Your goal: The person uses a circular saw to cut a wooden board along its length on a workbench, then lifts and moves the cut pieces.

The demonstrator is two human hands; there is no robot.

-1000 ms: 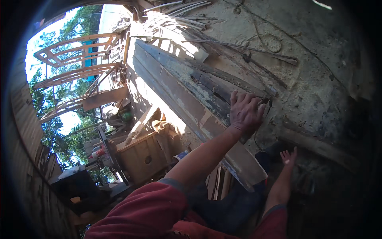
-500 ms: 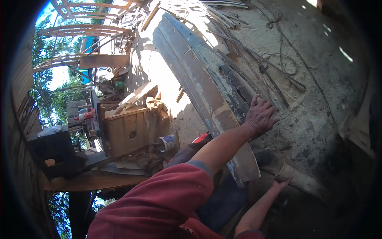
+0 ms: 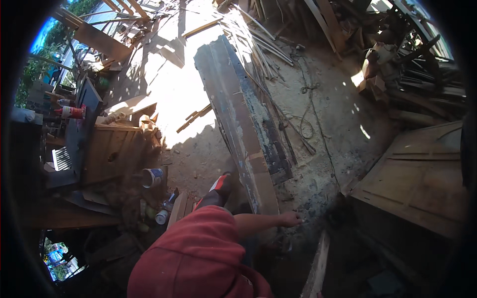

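Note:
My left hand (image 3: pixel 290 219) is closed, its fingers curled, just past the near end of a long weathered board (image 3: pixel 242 134). Whether it holds anything is hidden. The board lies lengthwise away from me, with patchy paint and brown bare strips, over a darker plank (image 3: pixel 280 171) along its right side. At the lower edge, a little of my right hand (image 3: pixel 319 295) shows against a pale, rough strip of wood (image 3: pixel 316 265), which it seems to grip. Most of that hand is cut off by the picture's edge.
A wooden cabinet (image 3: pixel 112 154) and a white bucket (image 3: pixel 152 177) stand at the left. At the right is a large panelled wooden piece (image 3: pixel 417 174). Rope (image 3: pixel 308 126) lies on the dusty ground, and scrap timber (image 3: pixel 256 42) is heaped at the back.
My left hand has come off the boards, moved nearer and closed from spread fingers. The pale strip of wood has come nearer with my right hand. The view has turned, showing more at the right.

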